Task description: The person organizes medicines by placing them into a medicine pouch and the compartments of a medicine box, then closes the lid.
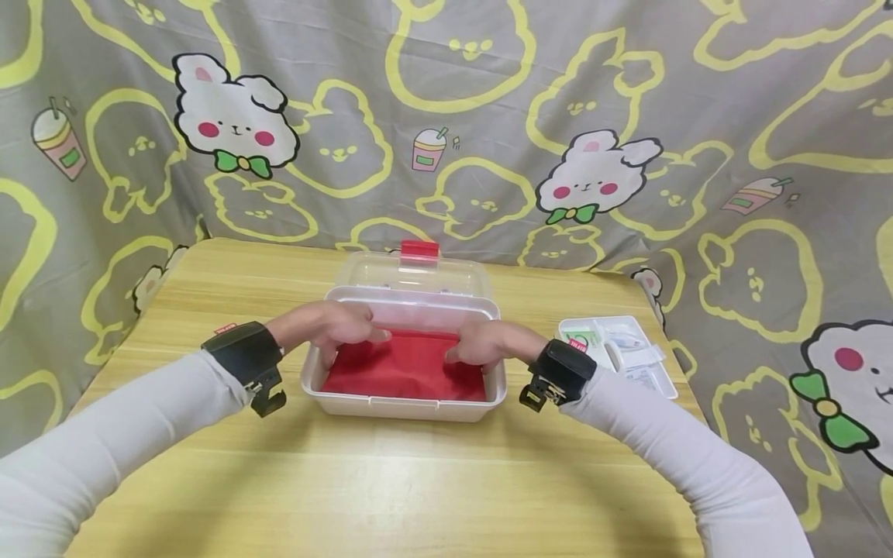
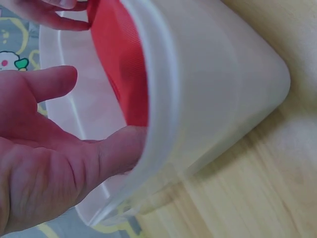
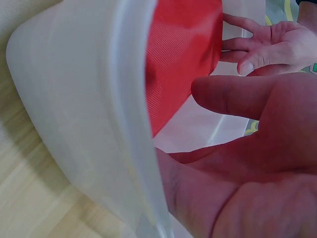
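A translucent white plastic box (image 1: 403, 408) stands on the table with a red fabric piece (image 1: 405, 364) inside, possibly a pouch. Both hands reach into the box from opposite ends. At the left end, my left hand (image 1: 342, 322) has its thumb stretched out; the right wrist view shows its straight fingers touching the red fabric's edge. My right hand (image 1: 488, 341) is down inside the right end. In the left wrist view, extended fingers of the right hand (image 2: 62, 17) meet the fabric's far edge. The box wall hides some fingertips in both wrist views.
The box's clear lid (image 1: 453, 271) is folded back behind it, its red latch (image 1: 420, 252) at the top. Right of the box lies a white tray (image 1: 614, 320) with several small packets (image 1: 642, 357). A patterned curtain (image 1: 481, 108) hangs behind the wooden table (image 1: 391, 488).
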{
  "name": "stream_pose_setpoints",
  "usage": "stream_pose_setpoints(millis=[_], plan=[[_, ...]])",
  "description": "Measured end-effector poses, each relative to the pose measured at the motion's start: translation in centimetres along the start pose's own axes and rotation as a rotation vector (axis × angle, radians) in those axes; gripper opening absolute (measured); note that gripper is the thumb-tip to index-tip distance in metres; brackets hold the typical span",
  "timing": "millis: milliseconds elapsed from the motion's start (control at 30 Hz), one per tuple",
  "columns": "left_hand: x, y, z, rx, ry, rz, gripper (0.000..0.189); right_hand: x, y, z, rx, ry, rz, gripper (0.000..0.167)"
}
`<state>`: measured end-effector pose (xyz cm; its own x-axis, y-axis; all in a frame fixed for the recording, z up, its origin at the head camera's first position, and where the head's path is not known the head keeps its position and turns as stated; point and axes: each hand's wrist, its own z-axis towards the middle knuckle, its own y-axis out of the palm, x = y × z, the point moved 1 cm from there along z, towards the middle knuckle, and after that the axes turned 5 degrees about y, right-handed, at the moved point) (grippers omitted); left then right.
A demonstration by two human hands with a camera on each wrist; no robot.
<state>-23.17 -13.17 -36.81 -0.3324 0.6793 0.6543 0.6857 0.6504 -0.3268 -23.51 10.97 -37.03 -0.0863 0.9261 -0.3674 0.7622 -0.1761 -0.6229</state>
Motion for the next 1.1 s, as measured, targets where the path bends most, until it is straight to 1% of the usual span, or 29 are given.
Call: stream_pose_setpoints(millis=[67, 167, 200, 267, 367, 467, 533, 700, 867, 1000, 1100], plan=[[0.3, -0.2, -0.4, -0.023, -0.002, 0.046, 0.053, 0.0, -0.2, -0.2, -0.007, 0.003, 0.013, 0.027], [0.7, -0.7, -0.9, -0.036, 0.006, 0.139, 0.056, 0.0, -0.5, -0.4, -0.009, -0.002, 0.009, 0.027], [0.9, -0.8, -1.0, -0.039, 0.015, 0.182, 0.057, -0.1, -0.7, -0.5, -0.005, -0.010, -0.001, 0.028], [1.2, -1.0, -1.4, -0.038, 0.035, 0.234, 0.061, -0.1, -1.0, -0.7, 0.008, -0.024, -0.023, 0.030], [1.6, -1.3, -1.7, -0.042, 0.073, 0.331, 0.064, -0.1, -1.4, -1.0, 0.042, -0.047, -0.067, 0.028], [1.9, -1.4, -1.9, -0.048, 0.109, 0.413, 0.062, 0.0, -1.7, -1.2, 0.078, -0.077, -0.093, 0.030], [2.0, -1.5, -2.0, -0.059, 0.131, 0.447, 0.059, 0.2, -1.9, -1.3, 0.100, -0.105, -0.084, 0.035], [2.0, -1.5, -2.1, -0.067, 0.172, 0.478, 0.052, 1.1, -2.2, -1.8, 0.119, -0.165, 0.014, 0.044], [2.2, -1.4, -2.3, -0.046, 0.195, 0.490, 0.049, 2.0, -2.7, -2.6, 0.158, -0.191, 0.108, 0.040], [2.5, -1.5, -2.4, 0.005, 0.250, 0.477, 0.042, 2.4, -3.5, -3.3, 0.235, -0.217, 0.166, 0.036], [2.7, -2.0, -2.5, 0.079, 0.298, 0.485, 0.040, 2.9, -4.4, -3.8, 0.312, -0.229, 0.199, 0.034]])
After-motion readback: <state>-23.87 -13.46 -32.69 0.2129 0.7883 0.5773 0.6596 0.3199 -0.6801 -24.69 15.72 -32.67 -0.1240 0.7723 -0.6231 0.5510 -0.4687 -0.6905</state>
